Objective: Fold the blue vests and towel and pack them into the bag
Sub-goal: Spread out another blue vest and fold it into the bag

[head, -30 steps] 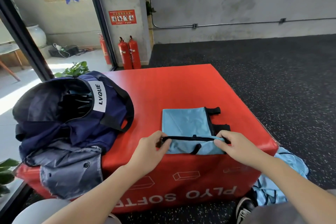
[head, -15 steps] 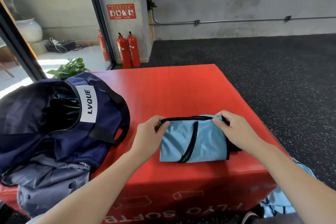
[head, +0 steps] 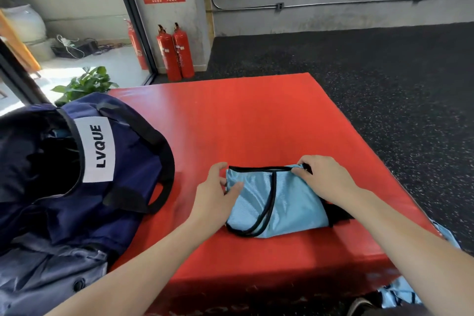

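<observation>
Vest (head: 277,202), folded w/ long axis 9-to-3 at near edge of red plyo box (head: 256,115), pinched by left hand (head: 218,192) & right hand (head: 325,177); navy LVQUE bag (head: 123,161) gapes at 9, nearer left.

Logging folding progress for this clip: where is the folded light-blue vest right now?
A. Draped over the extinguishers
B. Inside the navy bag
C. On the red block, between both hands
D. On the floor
C: the folded vest lies on the red block, with the left hand and right hand at its two ends.
</observation>
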{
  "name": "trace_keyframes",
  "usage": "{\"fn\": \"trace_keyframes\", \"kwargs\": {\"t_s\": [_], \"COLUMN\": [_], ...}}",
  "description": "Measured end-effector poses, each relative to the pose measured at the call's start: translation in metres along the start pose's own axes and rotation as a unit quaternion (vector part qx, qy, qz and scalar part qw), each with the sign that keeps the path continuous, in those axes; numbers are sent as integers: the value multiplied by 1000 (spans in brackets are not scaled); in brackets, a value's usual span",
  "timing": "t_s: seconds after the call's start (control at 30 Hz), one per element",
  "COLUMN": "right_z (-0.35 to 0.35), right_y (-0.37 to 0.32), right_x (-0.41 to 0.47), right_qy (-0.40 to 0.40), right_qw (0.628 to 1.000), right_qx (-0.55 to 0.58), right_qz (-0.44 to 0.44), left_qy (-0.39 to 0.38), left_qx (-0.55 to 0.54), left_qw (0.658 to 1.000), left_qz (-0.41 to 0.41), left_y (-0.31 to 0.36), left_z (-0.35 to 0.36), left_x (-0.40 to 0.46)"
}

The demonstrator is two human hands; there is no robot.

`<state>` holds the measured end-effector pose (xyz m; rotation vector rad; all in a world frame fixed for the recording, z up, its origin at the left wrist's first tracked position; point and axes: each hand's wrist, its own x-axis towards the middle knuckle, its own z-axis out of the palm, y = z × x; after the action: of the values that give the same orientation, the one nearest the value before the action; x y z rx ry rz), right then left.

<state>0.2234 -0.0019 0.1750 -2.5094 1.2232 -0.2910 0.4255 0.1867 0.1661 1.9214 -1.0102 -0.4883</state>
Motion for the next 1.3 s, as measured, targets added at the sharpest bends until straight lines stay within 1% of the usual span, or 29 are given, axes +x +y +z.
{"fn": "trace_keyframes", "kwargs": {"t_s": [0.1,0.33,0.47,0.57,0.67,0.8,0.87,0.9,0.97,1.03,1.1,1.23,1.3], "right_z": [3,3,3,2,0,-3,-5,-5,-1,6,15,27,29], "right_y": [-1,-8,-11,-12,-14,-23,-34,-40,-51,-59,-62,-62,-56], "right_x": [1,-6,-11,-14,-21,-40,-55,-63,-79,-90,-96,-98,-94], "right_qy": [0,6,14,25,48,107,117,106,57,8,-24,-34,-23], "right_qw": [1000,1000,999,999,999,992,990,992,997,999,999,998,997], "right_qx": [-6,-12,-11,-7,2,-52,-51,-41,-5,19,6,-37,-64], "right_qz": [4,21,27,29,19,-39,-56,-55,-45,-41,-35,-33,-36], "left_qy": [-15,-47,-29,-31,-32,-16,-2,4,12,5,-19,-76,-81], "left_qx": [7,24,57,87,117,162,192,211,226,206,187,225,251], "left_qw": [1000,997,996,994,991,985,979,974,968,970,972,960,954], "left_qz": [-1,58,66,61,62,62,73,82,106,128,143,147,141], "left_y": [-1,-6,-14,-15,-17,-19,-16,-14,-10,-8,-7,-8,-11], "left_z": [-5,-3,-5,-9,-11,-14,-16,-17,-18,-16,-13,-5,-1], "left_x": [-8,-41,-51,-52,-50,-48,-43,-40,-30,-17,-4,16,22]}}
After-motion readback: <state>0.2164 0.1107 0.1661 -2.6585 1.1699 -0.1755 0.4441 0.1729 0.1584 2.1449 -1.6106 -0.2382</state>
